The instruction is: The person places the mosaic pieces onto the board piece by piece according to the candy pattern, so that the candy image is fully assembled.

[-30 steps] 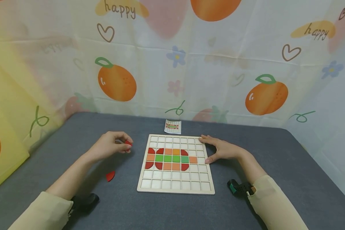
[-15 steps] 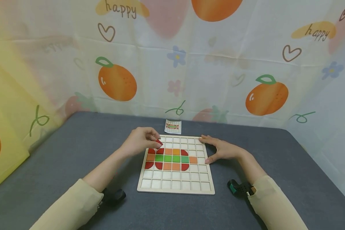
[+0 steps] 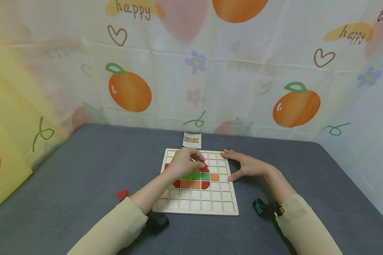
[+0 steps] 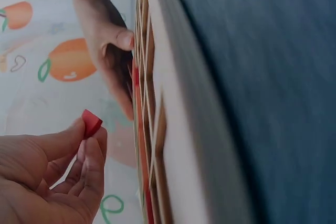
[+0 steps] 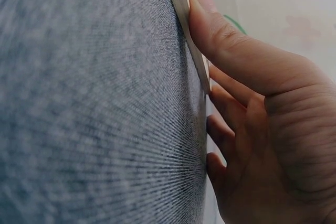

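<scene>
My left hand (image 3: 186, 161) is over the upper part of the white gridded board (image 3: 194, 207), pinching a red tile (image 4: 92, 123) between thumb and fingertips. In the left wrist view that tile is raised off the board's face. Red, orange and green tiles (image 3: 195, 176) fill cells across the board's middle rows; my left hand and forearm hide those at the left. At the board's right edge rests my right hand (image 3: 247, 165), fingers spread, its thumb (image 5: 223, 27) on the rim. Left of the board, a red rounded tile (image 3: 122, 195) lies on the table, beside my left sleeve.
A small printed card (image 3: 192, 140) showing a coloured grid pattern lies just behind the board. The dark grey table (image 3: 290, 159) meets a fruit-patterned curtain (image 3: 166, 88) at the back. Each wrist wears a black strap device (image 3: 266, 209).
My left hand has carried the red tile rightward from the table left of the board to above its upper middle cells. The right hand has stayed at the board's edge.
</scene>
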`<act>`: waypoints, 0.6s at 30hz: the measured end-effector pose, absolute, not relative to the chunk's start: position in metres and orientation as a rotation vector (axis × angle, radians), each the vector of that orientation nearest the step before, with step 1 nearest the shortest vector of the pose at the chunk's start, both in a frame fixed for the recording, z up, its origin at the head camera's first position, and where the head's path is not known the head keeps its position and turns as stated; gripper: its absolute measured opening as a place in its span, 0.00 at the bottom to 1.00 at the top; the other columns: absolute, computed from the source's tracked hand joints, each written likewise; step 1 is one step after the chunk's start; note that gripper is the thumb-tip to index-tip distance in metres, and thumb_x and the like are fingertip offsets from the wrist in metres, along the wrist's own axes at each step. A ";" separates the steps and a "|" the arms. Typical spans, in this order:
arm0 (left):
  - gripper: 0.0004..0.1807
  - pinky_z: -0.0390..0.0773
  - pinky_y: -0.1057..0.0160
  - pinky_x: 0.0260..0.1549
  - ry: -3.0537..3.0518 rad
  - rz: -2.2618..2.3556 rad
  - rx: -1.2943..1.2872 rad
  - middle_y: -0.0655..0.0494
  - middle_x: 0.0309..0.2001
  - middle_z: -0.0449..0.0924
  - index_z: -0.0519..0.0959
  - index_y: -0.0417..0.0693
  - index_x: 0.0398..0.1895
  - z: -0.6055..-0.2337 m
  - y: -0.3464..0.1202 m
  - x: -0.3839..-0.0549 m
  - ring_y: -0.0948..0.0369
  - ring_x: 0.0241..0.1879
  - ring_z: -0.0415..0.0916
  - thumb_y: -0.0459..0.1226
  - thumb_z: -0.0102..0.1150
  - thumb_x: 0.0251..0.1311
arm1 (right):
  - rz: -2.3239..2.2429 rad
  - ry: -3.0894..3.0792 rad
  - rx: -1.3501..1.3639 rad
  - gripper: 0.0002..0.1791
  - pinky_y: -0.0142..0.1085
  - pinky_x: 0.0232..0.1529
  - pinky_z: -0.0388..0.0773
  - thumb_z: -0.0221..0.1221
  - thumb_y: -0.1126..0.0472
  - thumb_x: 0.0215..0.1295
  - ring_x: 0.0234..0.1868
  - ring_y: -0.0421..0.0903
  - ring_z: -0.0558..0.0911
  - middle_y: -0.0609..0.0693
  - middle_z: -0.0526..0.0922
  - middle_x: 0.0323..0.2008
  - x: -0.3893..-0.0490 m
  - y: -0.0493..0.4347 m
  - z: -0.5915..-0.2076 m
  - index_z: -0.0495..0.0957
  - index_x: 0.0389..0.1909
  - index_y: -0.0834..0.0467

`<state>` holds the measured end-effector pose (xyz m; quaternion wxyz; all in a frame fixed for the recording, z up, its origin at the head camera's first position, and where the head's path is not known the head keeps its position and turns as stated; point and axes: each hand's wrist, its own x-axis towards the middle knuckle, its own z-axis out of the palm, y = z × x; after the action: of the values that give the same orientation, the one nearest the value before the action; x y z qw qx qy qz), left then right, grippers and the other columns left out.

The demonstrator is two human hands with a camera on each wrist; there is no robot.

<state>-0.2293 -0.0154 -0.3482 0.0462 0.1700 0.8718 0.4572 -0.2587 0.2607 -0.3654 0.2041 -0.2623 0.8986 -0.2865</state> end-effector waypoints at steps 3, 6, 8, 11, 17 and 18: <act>0.03 0.74 0.70 0.30 2.653 1.402 0.524 0.53 0.33 0.87 0.87 0.47 0.35 -0.351 -0.008 -0.229 0.64 0.32 0.80 0.35 0.69 0.57 | -0.809 2.497 -0.739 0.56 0.70 0.72 0.38 0.72 0.45 0.53 0.80 0.65 0.37 0.58 0.41 0.80 -0.259 0.260 -0.365 0.52 0.78 0.55; 0.04 0.75 0.71 0.31 2.650 1.413 0.552 0.51 0.34 0.88 0.87 0.45 0.36 -0.354 -0.001 -0.229 0.64 0.32 0.80 0.34 0.67 0.59 | -0.811 2.497 -0.734 0.56 0.70 0.72 0.38 0.72 0.46 0.53 0.80 0.65 0.36 0.58 0.41 0.80 -0.258 0.261 -0.364 0.52 0.78 0.55; 0.05 0.75 0.71 0.30 2.650 1.422 0.561 0.49 0.34 0.88 0.87 0.43 0.37 -0.355 0.004 -0.230 0.64 0.31 0.81 0.33 0.66 0.59 | -0.806 2.502 -0.728 0.56 0.70 0.72 0.38 0.72 0.46 0.53 0.80 0.65 0.37 0.58 0.41 0.81 -0.258 0.261 -0.364 0.52 0.78 0.55; 0.05 0.74 0.72 0.28 2.639 1.445 0.569 0.47 0.34 0.88 0.86 0.41 0.38 -0.358 0.011 -0.231 0.64 0.29 0.79 0.32 0.65 0.59 | -0.796 2.508 -0.715 0.55 0.69 0.73 0.38 0.72 0.46 0.53 0.81 0.63 0.36 0.57 0.41 0.81 -0.257 0.261 -0.364 0.52 0.78 0.54; 0.03 0.69 0.72 0.25 2.659 1.414 0.538 0.46 0.33 0.85 0.84 0.40 0.36 -0.363 0.023 -0.232 0.64 0.26 0.73 0.31 0.63 0.61 | -0.799 2.505 -0.723 0.56 0.69 0.73 0.38 0.72 0.45 0.53 0.81 0.63 0.37 0.57 0.42 0.81 -0.258 0.260 -0.365 0.52 0.78 0.55; 0.02 0.69 0.72 0.25 2.673 1.400 0.540 0.46 0.32 0.85 0.83 0.40 0.35 -0.363 0.024 -0.233 0.64 0.26 0.73 0.31 0.64 0.61 | -0.802 2.504 -0.730 0.55 0.70 0.73 0.38 0.72 0.46 0.53 0.80 0.64 0.37 0.57 0.41 0.81 -0.258 0.260 -0.365 0.52 0.78 0.55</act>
<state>-0.2326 0.0241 -0.3634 0.0380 0.1761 0.8714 0.4563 -0.2579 0.2602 -0.3653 0.2053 -0.2617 0.8982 -0.2875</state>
